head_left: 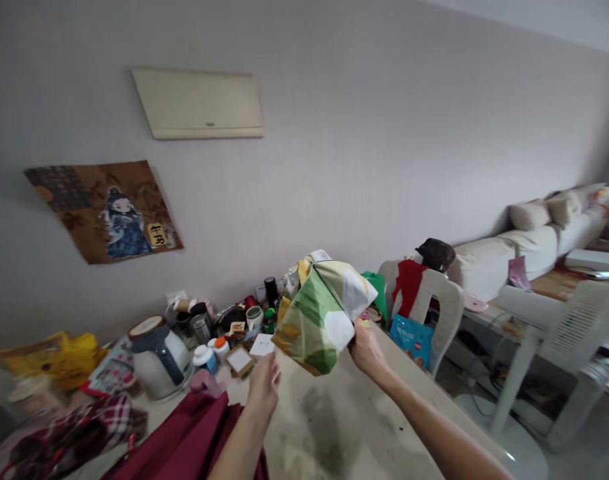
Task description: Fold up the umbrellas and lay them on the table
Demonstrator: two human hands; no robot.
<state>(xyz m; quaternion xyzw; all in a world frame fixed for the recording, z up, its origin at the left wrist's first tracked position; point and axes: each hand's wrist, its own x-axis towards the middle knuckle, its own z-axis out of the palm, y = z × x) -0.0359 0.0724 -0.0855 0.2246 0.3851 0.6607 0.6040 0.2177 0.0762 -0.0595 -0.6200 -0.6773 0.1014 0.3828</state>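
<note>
Currently the right hand is closed on the edge of the green-and-white cloth, which is up over the desk, right of the kettle. Left hand is also right of the kettle, fingers curled, close to the cloth's lower left side; can't tell if it grips anything. White bottle sits just right of the kettle, dark red fabric nearer the person than it, yellow bag to its left. Chair stands well right of the kettle.
</note>
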